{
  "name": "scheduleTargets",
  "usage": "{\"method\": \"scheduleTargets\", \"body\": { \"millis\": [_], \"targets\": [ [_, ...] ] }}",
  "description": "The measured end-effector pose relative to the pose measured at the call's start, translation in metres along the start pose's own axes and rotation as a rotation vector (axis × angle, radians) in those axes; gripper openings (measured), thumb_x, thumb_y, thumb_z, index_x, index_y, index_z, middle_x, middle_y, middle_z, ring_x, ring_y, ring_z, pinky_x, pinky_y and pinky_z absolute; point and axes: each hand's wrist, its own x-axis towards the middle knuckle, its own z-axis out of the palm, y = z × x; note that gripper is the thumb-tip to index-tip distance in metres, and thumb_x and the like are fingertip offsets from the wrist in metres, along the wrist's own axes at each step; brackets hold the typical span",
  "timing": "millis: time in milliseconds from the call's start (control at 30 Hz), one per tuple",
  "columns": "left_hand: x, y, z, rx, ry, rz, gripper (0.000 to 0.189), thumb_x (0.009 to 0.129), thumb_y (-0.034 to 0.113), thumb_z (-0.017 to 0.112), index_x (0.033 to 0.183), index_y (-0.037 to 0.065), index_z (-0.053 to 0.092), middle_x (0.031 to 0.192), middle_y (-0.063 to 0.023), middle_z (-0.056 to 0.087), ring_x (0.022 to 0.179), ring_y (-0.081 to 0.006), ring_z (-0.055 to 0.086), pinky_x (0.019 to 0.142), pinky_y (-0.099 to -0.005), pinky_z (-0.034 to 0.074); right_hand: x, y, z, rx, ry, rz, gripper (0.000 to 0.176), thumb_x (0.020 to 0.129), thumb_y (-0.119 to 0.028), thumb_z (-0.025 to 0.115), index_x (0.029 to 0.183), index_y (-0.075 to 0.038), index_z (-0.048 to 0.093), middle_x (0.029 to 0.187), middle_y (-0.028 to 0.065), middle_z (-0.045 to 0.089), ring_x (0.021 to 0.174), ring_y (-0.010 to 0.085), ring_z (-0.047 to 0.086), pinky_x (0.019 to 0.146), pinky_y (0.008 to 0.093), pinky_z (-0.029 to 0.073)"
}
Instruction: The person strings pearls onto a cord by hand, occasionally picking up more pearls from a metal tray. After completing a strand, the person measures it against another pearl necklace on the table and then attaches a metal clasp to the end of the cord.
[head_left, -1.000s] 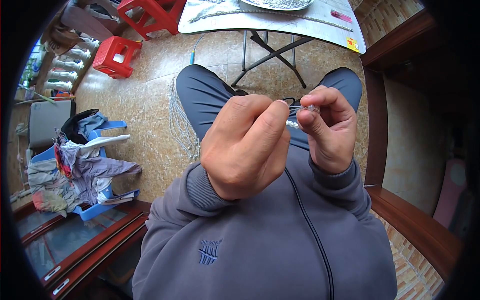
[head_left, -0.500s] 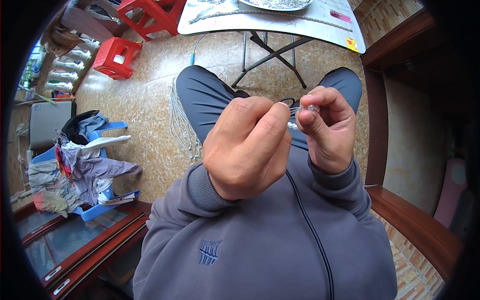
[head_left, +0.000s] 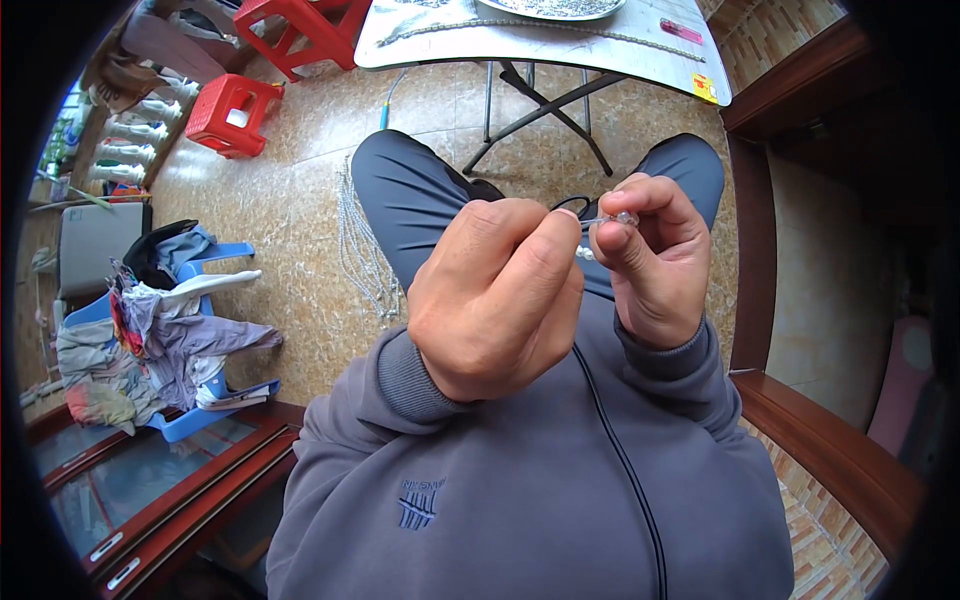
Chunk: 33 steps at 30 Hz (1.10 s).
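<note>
My left hand point(head_left: 495, 295) is closed, its thumb and forefinger pinched on a thin cord point(head_left: 590, 221). The cord runs across a short gap to my right hand point(head_left: 660, 265). Between the thumb and forefinger of that right hand sits a small cluster of clear beads point(head_left: 626, 217). A few white beads point(head_left: 585, 253) show just beside my left fingers; what joins them is hidden. Behind the fingertips a dark loop point(head_left: 573, 204) is partly visible, and I cannot make out what it belongs to.
Ahead stands a folding table point(head_left: 440, 55) bearing a plate point(head_left: 560, 14) of small beads, a long bead strand point(head_left: 540, 30) and a pink item point(head_left: 681, 31). Bead strands point(head_left: 365, 250) hang at my left knee. Red stools point(head_left: 232, 115) and a blue chair point(head_left: 180, 428) with clothes are leftward.
The strands between my hands have drawn together into one line. Both hands stay almost in place, with only slight finger shifts.
</note>
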Motion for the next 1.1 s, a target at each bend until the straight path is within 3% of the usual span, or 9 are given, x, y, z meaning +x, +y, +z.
{"method": "scheduleTargets", "body": {
  "millis": [100, 267, 433, 967, 1100],
  "targets": [
    [0.0008, 0.0028, -0.0024, 0.038, -0.038, -0.050, 0.027, 0.065, -0.015, 0.065, 0.089, -0.001, 0.069, 0.083, -0.0101, 0.065, 0.065, -0.0173, 0.059, 0.057, -0.0248, 0.048, -0.0003, 0.0014, 0.0005, 0.020, -0.002, -0.007, 0.024, 0.081, 0.003, 0.077, 0.101, -0.001, 0.064, 0.099, 0.0085, 0.067, 0.078, 0.0090, 0.060, 0.074, 0.0197, 0.051],
    [0.0003, -0.0026, 0.0029, -0.007, 0.035, 0.002, 0.028, 0.062, -0.013, 0.065, 0.088, -0.004, 0.068, 0.083, -0.0122, 0.061, 0.060, -0.0200, 0.051, 0.052, -0.0274, 0.044, -0.0003, 0.0024, 0.0009, 0.013, -0.002, -0.016, 0.024, 0.081, 0.003, 0.076, 0.101, -0.001, 0.064, 0.099, 0.0087, 0.067, 0.078, 0.0091, 0.060, 0.075, 0.0199, 0.051],
    [0.0010, 0.0002, -0.0016, 0.032, -0.024, -0.052, 0.027, 0.065, -0.015, 0.065, 0.089, -0.002, 0.069, 0.082, -0.0101, 0.065, 0.065, -0.0171, 0.058, 0.057, -0.0247, 0.048, -0.0002, 0.0023, 0.0011, 0.019, -0.006, -0.010, 0.024, 0.081, 0.004, 0.076, 0.101, -0.001, 0.064, 0.099, 0.0088, 0.067, 0.078, 0.0092, 0.059, 0.075, 0.0199, 0.051],
    [-0.0005, -0.0026, 0.0044, -0.009, 0.045, -0.017, 0.028, 0.061, -0.013, 0.064, 0.087, -0.003, 0.068, 0.081, -0.0118, 0.061, 0.060, -0.0205, 0.052, 0.052, -0.0277, 0.045, -0.0001, 0.0035, 0.0027, 0.009, 0.000, -0.034, 0.026, 0.080, 0.007, 0.076, 0.101, -0.002, 0.064, 0.097, 0.0085, 0.067, 0.077, 0.0093, 0.059, 0.074, 0.0200, 0.051],
    [0.0000, 0.0012, 0.0014, 0.005, 0.006, -0.085, 0.029, 0.061, -0.014, 0.064, 0.087, -0.003, 0.068, 0.081, -0.0117, 0.061, 0.060, -0.0206, 0.053, 0.052, -0.0277, 0.045, -0.0007, 0.0034, 0.0028, 0.001, -0.003, -0.035, 0.026, 0.080, 0.008, 0.076, 0.101, -0.002, 0.064, 0.097, 0.0084, 0.067, 0.077, 0.0095, 0.060, 0.073, 0.0201, 0.051]
  ]
}}
